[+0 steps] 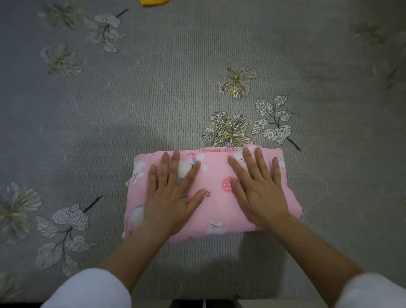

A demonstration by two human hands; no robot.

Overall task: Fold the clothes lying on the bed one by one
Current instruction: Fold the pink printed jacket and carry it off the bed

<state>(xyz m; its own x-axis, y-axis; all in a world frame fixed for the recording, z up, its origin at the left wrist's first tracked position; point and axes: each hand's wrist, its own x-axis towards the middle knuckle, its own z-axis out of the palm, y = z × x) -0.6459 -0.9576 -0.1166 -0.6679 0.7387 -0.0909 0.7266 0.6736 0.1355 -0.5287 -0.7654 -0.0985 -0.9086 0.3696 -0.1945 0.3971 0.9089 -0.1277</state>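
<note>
Your bed [197,66], under a grey flowered sheet [87,132], fills the view; the pink garment [216,175] lies on it near you, folded into a thick block; your left hand [173,197] and right hand [259,193] rest flat on top, side by side, palms down, fingers [175,162] straight and spread, pinching nothing; a yellow cloth [153,1] peeks in at the far edge.

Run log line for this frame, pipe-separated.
step: pressing folded pink garment flat | left hand: open, on garment | right hand: open, on garment | bedsheet: grey floral | yellow cloth: far edge
</note>
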